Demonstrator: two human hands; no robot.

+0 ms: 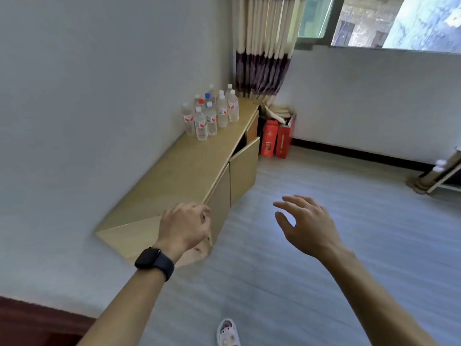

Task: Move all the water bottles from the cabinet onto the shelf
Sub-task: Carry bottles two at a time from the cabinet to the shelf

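Water bottles [212, 113] stand clustered at the far end of the low cabinet [179, 176], with the hands apart near its near end.
A cabinet door [243, 168] hangs ajar, and red boxes [277, 138] sit below the curtain [262, 46]. The right hand [306, 223] is spread and empty. The left hand [184, 226] is curled, its palm hidden.

striped curtain [264, 46] hangs beside window [399, 21], red containers [269, 138] below.

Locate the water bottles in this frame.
Head view, upper centre: the bottles stand clustered on the cabinet top's far end, against the wall, just left of the curtain.
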